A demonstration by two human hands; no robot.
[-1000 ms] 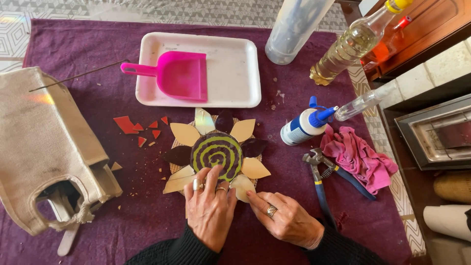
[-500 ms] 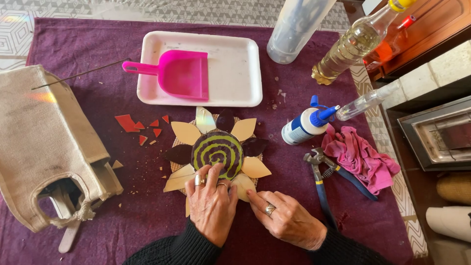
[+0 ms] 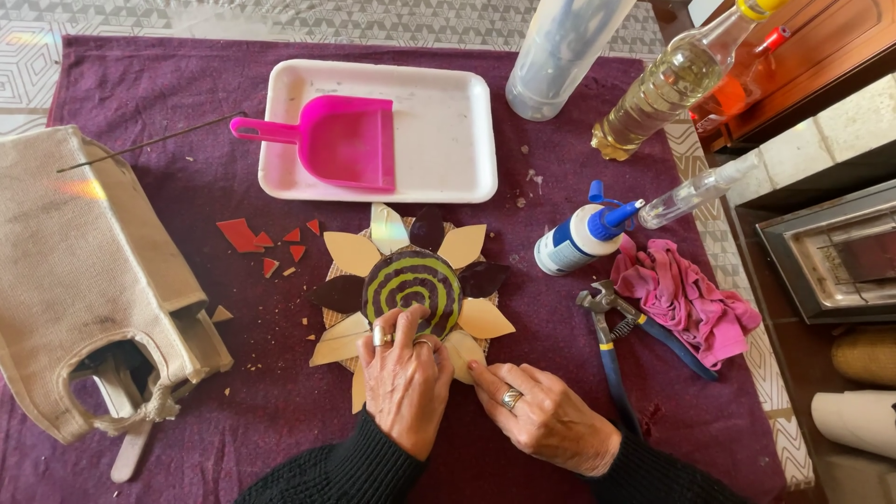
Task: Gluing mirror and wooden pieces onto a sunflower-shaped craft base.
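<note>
Left hand (image 3: 403,378) presses flat, ungripping, on the flower mosaic (image 3: 411,285); right hand (image 3: 541,420) fingertip holds down 1 near petal. Far: pink dustpan (image 3: 341,140) in white tray (image 3: 448,140); right: glue bottle (image 3: 579,238), pliers (image 3: 607,327), pink cloth (image 3: 686,299).

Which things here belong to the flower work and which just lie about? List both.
In use: flower mosaic, left hand, right hand, cream petal under the right fingertip.

Lying about: glue bottle, pliers, pink cloth, pink dustpan, white tray, red shards, canvas bag.
</note>
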